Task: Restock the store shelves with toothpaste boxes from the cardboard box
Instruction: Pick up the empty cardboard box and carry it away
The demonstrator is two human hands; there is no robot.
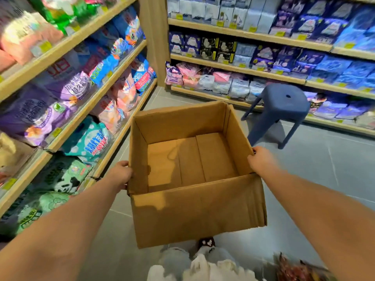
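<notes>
An open cardboard box (198,209) fills the centre of the frame, carried above the grey floor (316,179); its inside shows only bare cardboard, with no toothpaste boxes in sight. The left hand (119,175) grasps its left wall and the right hand (261,160) grasps its right rim. Packed shelves (85,110) line the left; a blue stool (282,104) stands just beyond, right of centre. The risks look like these: thin walls buckling under side grips so the box slips; the box hiding the feet, so a step catches the stool.

One cardboard box (194,209); one blue stool (284,104); two hands: left hand (119,174), right hand (261,160).
</notes>
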